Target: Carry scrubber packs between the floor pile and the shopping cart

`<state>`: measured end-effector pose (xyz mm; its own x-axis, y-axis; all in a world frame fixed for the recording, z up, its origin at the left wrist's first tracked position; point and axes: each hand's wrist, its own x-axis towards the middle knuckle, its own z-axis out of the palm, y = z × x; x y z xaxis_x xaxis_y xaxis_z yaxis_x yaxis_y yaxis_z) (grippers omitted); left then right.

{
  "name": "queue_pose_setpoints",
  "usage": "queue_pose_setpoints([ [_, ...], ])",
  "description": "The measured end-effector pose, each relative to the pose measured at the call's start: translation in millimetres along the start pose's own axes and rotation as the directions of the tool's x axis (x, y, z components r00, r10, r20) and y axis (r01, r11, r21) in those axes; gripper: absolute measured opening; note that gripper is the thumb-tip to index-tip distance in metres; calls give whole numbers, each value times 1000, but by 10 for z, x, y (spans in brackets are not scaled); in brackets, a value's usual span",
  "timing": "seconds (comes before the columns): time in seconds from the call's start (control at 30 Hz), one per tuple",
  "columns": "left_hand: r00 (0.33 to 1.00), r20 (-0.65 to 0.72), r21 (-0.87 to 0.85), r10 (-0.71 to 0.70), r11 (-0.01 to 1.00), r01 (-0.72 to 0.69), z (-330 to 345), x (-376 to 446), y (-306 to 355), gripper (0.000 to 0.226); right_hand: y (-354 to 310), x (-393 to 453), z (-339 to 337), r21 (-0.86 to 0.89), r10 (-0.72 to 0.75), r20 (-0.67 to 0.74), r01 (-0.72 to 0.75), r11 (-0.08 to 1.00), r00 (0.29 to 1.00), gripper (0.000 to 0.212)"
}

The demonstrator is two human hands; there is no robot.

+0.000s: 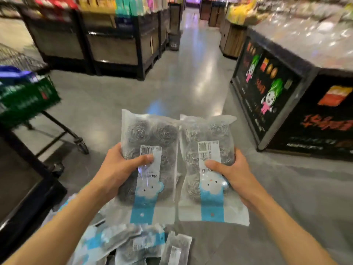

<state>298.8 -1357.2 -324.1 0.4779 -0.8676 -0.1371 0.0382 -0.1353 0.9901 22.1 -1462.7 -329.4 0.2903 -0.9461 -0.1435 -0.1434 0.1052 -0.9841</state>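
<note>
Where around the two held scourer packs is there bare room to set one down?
Bare floor runs ahead between the dark display stands and the freezer chest, and lower right of the right hand. Crowded below: loose packs. A trolley flanks the left hand.

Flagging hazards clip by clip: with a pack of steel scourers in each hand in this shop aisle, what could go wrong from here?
1. Each pack is held only at one side edge: the left hand holds the left pack, the right hand the right pack. Slick film might slip from either grip.
2. Both hands are full, so the loose packs below cannot be steadied.
3. The trolley stands close on the left; a swing could knock it.
</note>
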Motion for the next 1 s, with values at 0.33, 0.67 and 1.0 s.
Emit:
queue_pose_setpoints([
  [0.33,952,-18,-65,307,949,-307,-487,-1016,4300,35,-4177,-1075,-204,-43,-364,-32,362,931,931,62],
  [0.67,880,22,-129,474,874,-468,-800,-1449,5378,43,-5252,-1532,-134,13,-511,-45,511,859,859,44],
  [1.0,880,-46,-149,473,867,-475,-1007,-1620,5272,37,-5296,-1628,-45,25,-526,-10,526,850,851,45],
])
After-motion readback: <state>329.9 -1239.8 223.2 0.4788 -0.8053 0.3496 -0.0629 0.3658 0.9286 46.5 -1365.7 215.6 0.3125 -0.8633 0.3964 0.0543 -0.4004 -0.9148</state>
